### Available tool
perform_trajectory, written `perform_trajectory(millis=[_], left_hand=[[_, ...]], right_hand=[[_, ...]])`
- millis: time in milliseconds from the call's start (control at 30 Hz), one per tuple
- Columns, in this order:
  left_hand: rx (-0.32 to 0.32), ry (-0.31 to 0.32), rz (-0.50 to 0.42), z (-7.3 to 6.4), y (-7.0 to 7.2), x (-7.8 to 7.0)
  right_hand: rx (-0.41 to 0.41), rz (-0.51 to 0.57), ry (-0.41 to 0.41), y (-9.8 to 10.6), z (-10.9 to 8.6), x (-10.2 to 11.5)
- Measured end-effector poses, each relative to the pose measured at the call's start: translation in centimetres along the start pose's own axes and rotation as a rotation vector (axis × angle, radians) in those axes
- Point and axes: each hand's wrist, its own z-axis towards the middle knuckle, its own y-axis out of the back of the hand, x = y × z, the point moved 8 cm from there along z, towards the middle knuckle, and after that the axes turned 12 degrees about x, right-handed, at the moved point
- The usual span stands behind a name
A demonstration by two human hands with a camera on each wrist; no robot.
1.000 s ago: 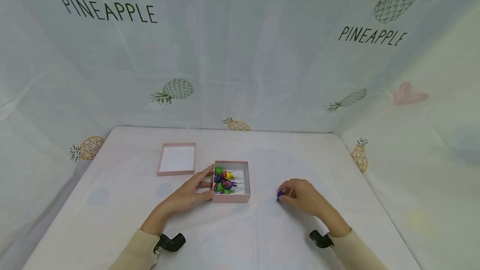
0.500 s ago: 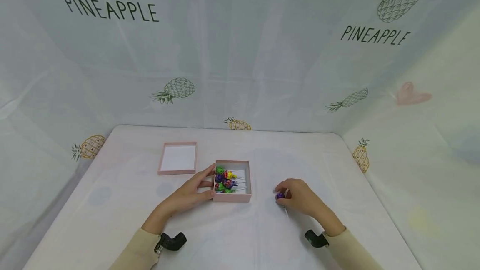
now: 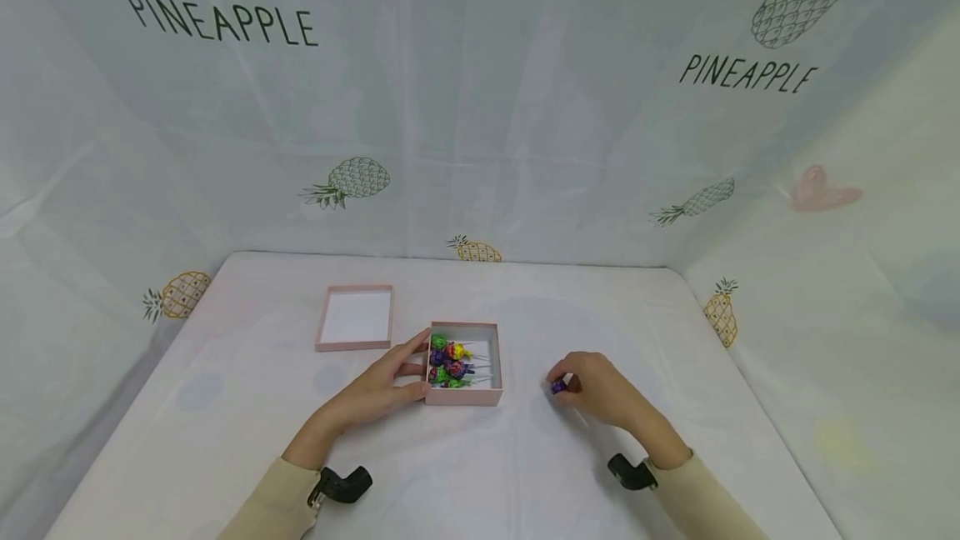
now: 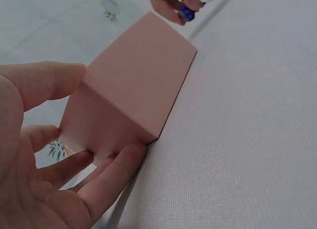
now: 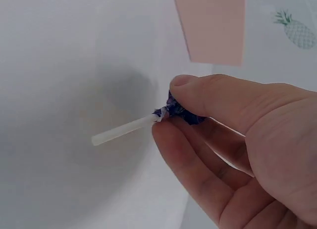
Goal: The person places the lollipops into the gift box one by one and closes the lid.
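My right hand (image 3: 600, 390) pinches a purple-wrapped lollipop (image 3: 558, 387) by its head, to the right of the box. In the right wrist view the white lollipop stick (image 5: 124, 130) juts out past the fingertips, and the thumb covers part of the wrapper. A pink box (image 3: 462, 397) without its lid stands mid-table, with several green, purple and yellow-red lollipops (image 3: 450, 361) inside, heads left and sticks right. My left hand (image 3: 375, 390) grips the box's left end. Thumb and fingers spread across that end wall in the left wrist view.
The box's pink-rimmed lid (image 3: 355, 317) lies with its white inside up, behind and left of the box. White cloth covers the table (image 3: 450, 473). A hanging cloth with pineapple prints (image 3: 480, 107) encloses the back and sides.
My right hand has shifted slightly left and turned the lollipop; its stick, earlier pointing toward the front, is now hidden in the head view. The left hand and box stay put.
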Motion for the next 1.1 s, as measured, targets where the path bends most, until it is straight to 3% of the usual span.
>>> perform_trajectory(millis=[333,767,1100], left_hand=[[-0.009,0.016,-0.011,-0.3,0.1,0.3],[-0.008,0.013,-0.005,-0.2,0.0,0.1],[-0.007,0.024,-0.01,-0.2,0.0,0.0]], right_hand=[[-0.059,-0.031,0.093,1.7,2.9,4.4],[-0.009,0.018,0.259,2.2,7.1,10.1],[0.047,0.032,0.299,1.1,9.0,11.8]])
